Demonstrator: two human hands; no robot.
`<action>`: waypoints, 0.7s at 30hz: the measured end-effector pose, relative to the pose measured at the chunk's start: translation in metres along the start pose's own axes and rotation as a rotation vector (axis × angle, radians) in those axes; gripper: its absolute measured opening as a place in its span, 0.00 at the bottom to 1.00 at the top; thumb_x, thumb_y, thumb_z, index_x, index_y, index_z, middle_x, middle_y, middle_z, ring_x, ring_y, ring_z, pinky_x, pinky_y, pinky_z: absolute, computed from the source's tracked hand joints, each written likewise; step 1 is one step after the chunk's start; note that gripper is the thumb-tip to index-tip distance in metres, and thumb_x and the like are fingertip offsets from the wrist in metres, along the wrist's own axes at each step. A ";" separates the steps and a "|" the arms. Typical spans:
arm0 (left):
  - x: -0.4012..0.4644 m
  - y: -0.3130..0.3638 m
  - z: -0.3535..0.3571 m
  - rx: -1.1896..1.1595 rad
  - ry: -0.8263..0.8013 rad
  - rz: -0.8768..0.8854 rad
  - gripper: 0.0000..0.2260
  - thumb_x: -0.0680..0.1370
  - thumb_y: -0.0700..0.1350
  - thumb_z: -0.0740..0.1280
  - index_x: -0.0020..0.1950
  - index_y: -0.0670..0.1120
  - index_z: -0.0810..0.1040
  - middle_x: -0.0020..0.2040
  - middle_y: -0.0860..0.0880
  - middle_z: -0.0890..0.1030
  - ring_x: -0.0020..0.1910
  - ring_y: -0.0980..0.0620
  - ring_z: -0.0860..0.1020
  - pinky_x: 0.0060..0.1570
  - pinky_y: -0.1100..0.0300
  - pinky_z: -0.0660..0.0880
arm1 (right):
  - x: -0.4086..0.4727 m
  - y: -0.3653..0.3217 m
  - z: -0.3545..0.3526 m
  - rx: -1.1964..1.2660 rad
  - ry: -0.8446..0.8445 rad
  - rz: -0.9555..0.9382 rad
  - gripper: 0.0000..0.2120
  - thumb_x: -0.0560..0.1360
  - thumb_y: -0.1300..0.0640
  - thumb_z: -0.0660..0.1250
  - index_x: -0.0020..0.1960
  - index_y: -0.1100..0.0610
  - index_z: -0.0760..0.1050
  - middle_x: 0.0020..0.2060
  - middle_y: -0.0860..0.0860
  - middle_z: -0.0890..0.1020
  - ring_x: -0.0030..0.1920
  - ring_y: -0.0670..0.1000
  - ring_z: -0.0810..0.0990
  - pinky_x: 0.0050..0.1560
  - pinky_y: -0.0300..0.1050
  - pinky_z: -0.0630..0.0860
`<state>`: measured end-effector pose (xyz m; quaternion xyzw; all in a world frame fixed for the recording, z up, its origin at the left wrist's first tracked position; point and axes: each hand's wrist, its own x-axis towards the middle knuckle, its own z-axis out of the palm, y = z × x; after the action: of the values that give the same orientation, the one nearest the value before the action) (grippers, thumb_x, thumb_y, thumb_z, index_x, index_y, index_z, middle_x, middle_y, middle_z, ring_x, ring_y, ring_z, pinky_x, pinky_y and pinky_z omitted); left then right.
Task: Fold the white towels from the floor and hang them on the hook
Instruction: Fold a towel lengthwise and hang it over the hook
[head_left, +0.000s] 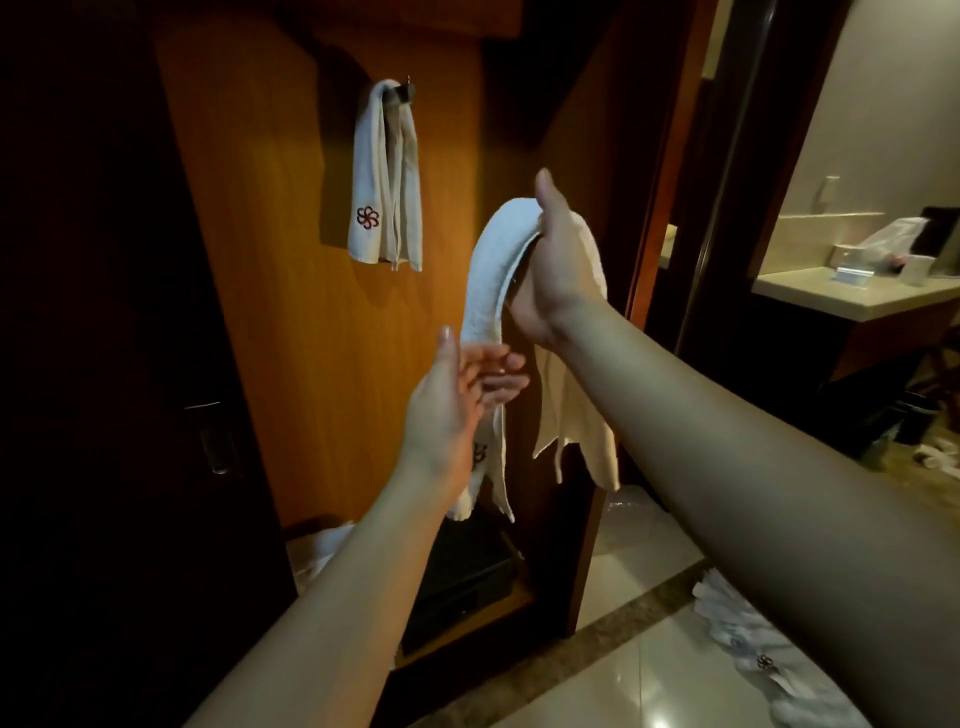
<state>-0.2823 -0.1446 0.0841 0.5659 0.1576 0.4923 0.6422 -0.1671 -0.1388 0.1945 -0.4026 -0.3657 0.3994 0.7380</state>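
A folded white towel (491, 270) drapes over my right hand (558, 270), which grips it at the fold, both ends hanging down. My left hand (457, 395) is open, palm up, its fingers touching the towel's left hanging strip. Up on the wooden panel, another white towel (382, 176) with a red flower logo hangs from a metal hook (406, 92). More white towels lie on the floor, one (748, 639) at the lower right and one (322, 551) at the foot of the panel.
A dark door with a handle (210, 431) stands at the left. A black box (462, 577) sits in the low wooden niche. At the right, a bathroom counter (852, 299) holds small items. Pale floor tiles (623, 670) lie below.
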 end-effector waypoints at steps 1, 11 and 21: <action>0.004 0.004 0.005 -0.004 -0.034 -0.019 0.30 0.80 0.66 0.50 0.63 0.46 0.78 0.58 0.45 0.84 0.60 0.48 0.81 0.62 0.53 0.75 | 0.003 0.001 0.006 -0.064 -0.010 0.025 0.40 0.77 0.34 0.64 0.78 0.59 0.61 0.76 0.60 0.67 0.77 0.58 0.64 0.78 0.60 0.60; 0.066 0.004 0.031 0.156 -0.071 -0.099 0.53 0.59 0.85 0.44 0.78 0.60 0.63 0.74 0.57 0.71 0.76 0.55 0.64 0.74 0.52 0.57 | 0.038 -0.007 0.027 -0.349 -0.038 -0.030 0.50 0.57 0.22 0.65 0.72 0.48 0.71 0.77 0.56 0.68 0.76 0.58 0.66 0.75 0.66 0.61; 0.189 0.029 0.000 -0.032 0.132 0.170 0.40 0.76 0.74 0.49 0.79 0.49 0.63 0.78 0.45 0.67 0.78 0.47 0.63 0.78 0.46 0.55 | 0.143 -0.011 -0.012 -0.544 -0.095 -0.267 0.47 0.60 0.19 0.60 0.68 0.49 0.77 0.69 0.52 0.77 0.70 0.52 0.74 0.75 0.57 0.65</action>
<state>-0.2080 0.0049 0.1770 0.5333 0.1429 0.5837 0.5954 -0.0947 -0.0202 0.2306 -0.5148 -0.5428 0.2046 0.6313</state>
